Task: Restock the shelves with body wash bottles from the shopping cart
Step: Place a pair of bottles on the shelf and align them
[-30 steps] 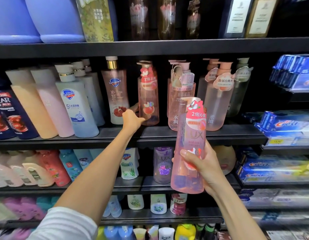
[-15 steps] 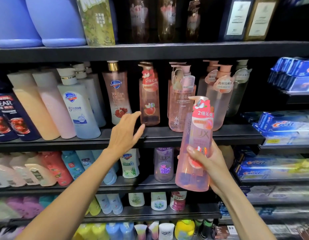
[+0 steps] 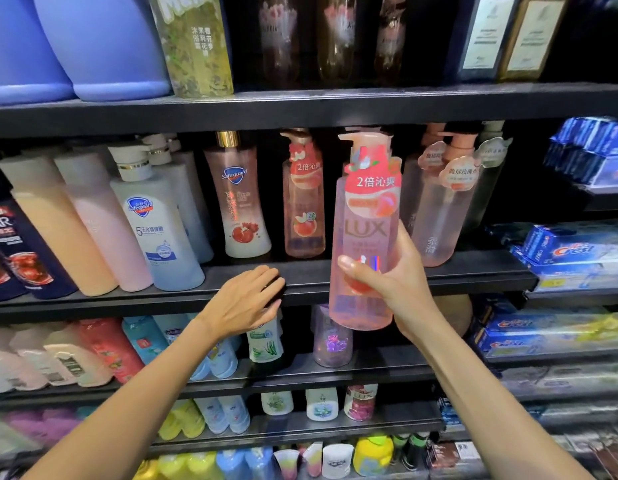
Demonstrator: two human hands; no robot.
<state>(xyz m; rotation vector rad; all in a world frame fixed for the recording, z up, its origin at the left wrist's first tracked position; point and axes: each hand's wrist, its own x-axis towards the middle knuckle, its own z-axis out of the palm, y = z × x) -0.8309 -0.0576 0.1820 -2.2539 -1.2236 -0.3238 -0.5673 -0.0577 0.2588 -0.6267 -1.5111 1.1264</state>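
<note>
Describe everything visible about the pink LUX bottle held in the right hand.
The pink LUX bottle is a tall, translucent pink plastic pump bottle, held upright in front of the shelves. Its pale pink pump head is on top, with a red-pink paper collar hung below it, printed in white characters. LUX is printed across the middle in pale letters, with a red fruit picture lower down. The right hand grips its lower half, thumb across the front. Nothing else touches it; its base hangs clear of the shelf.

Your left hand (image 3: 247,304) is off the pink bottle on the shelf (image 3: 303,202) now, drawn back and lower, fingers relaxed in front of the shelf edge (image 3: 456,271). Your right hand (image 3: 392,282) carries the pink body wash bottle (image 3: 366,233) higher, up against the shelf's row.
</note>
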